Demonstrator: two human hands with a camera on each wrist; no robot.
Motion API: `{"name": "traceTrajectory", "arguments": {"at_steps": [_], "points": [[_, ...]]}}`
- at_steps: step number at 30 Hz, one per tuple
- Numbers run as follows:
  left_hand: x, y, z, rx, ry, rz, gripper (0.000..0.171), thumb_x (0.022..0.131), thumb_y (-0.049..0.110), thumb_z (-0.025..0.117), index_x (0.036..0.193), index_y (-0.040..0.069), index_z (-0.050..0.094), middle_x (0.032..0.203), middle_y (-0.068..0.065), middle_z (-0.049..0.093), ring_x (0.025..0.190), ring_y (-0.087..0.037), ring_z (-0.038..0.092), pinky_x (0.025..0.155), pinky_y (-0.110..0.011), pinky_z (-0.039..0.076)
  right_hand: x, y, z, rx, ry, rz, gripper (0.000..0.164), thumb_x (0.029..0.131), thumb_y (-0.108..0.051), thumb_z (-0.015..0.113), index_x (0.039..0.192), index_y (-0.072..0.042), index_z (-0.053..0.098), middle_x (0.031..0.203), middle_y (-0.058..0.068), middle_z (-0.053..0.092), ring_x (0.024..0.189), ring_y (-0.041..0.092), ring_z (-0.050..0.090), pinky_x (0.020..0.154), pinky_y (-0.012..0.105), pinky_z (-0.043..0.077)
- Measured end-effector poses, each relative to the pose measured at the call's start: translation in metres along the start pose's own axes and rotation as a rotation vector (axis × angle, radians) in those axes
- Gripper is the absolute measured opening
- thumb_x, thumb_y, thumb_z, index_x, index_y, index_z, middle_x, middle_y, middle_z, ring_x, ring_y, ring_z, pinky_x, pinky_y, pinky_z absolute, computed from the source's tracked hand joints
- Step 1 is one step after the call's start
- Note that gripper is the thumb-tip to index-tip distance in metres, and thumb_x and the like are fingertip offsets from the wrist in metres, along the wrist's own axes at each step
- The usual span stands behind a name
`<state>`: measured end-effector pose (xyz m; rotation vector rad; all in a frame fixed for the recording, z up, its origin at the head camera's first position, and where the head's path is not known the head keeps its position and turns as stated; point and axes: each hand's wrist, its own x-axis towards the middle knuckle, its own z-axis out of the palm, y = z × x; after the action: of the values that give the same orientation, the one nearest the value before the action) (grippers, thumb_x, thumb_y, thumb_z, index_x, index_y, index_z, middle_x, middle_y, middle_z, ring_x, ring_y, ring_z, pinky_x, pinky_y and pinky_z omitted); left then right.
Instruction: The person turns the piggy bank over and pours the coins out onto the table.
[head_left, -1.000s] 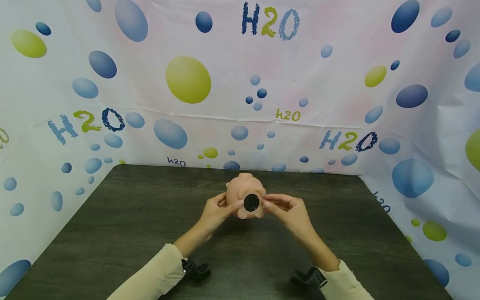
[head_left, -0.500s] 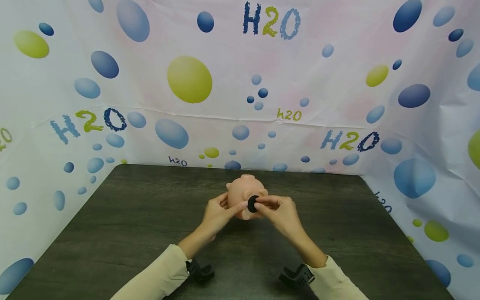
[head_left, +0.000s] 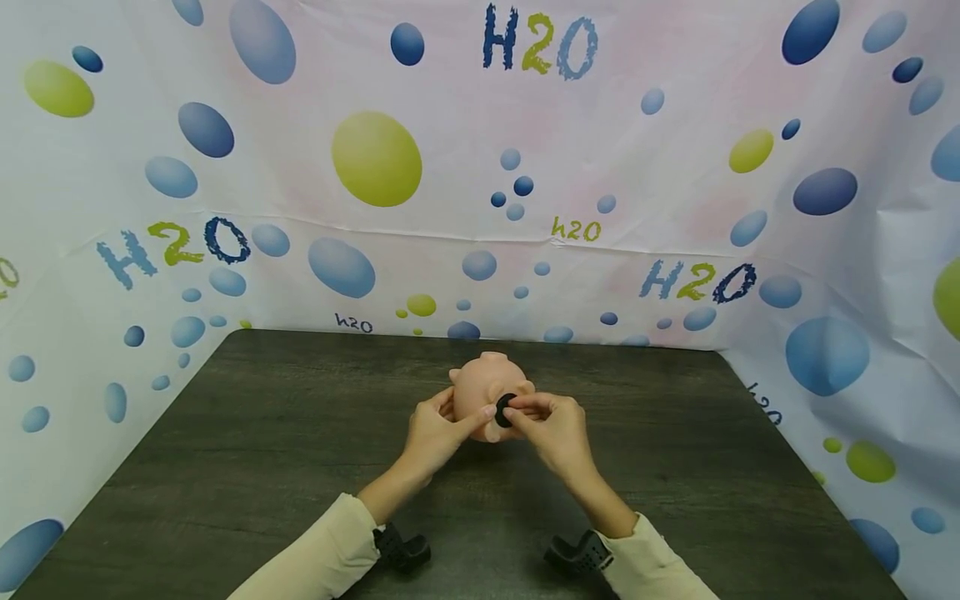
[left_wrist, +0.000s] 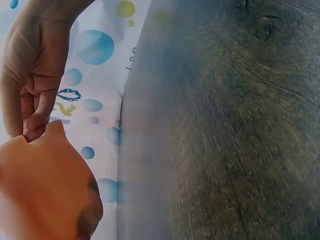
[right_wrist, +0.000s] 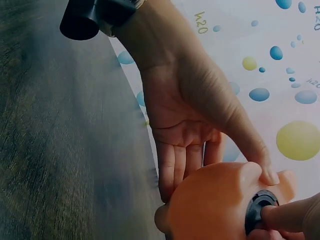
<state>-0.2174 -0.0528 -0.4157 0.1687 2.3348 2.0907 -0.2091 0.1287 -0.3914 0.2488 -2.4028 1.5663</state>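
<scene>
In the head view a pink piggy bank is held tilted over the dark table, feet toward the person. My left hand grips its left side, thumb tip near a black round plug. With thumb and fingertips, my right hand pinches that plug at the bank's underside. The right wrist view shows the plug against the round seat between the feet, right fingers on its raised grip. In the left wrist view the bank hides most of the left fingers.
A dark wood-grain table extends around the hands. Behind it hangs a white backdrop with blue and green dots and H2O lettering. Black wrist devices sit at both cuffs, low over the table.
One second ago the black disc faced the head camera more fully, right fingertips at its edge. The right hand has since moved left over it and pinches it; the left hand keeps its grip.
</scene>
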Motion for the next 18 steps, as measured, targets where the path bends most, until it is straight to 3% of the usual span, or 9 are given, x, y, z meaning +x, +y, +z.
{"name": "traceTrajectory", "arguments": {"at_steps": [10,18], "points": [[-0.003,0.005,0.001,0.033,0.005,-0.001,0.069,0.085,0.035,0.074,0.139,0.000,0.047,0.123,-0.017,0.063,0.106,-0.027,0.065,0.081,-0.035,0.058,0.002,0.002,0.004,-0.037,0.029,-0.057,0.004,0.080,-0.005,0.078,0.082,-0.003,0.075,0.077,0.008,0.072,0.065,0.014,0.068,0.057,0.020,0.056],[-0.020,0.038,-0.002,0.042,-0.030,-0.025,0.062,0.089,0.024,0.070,0.137,-0.006,0.047,0.123,-0.022,0.062,0.109,-0.032,0.063,0.085,-0.037,0.057,0.001,0.000,0.002,-0.114,-0.003,-0.144,0.006,0.080,-0.005,0.077,0.083,0.000,0.074,0.075,0.006,0.070,0.064,0.013,0.065,0.058,0.018,0.055]]}}
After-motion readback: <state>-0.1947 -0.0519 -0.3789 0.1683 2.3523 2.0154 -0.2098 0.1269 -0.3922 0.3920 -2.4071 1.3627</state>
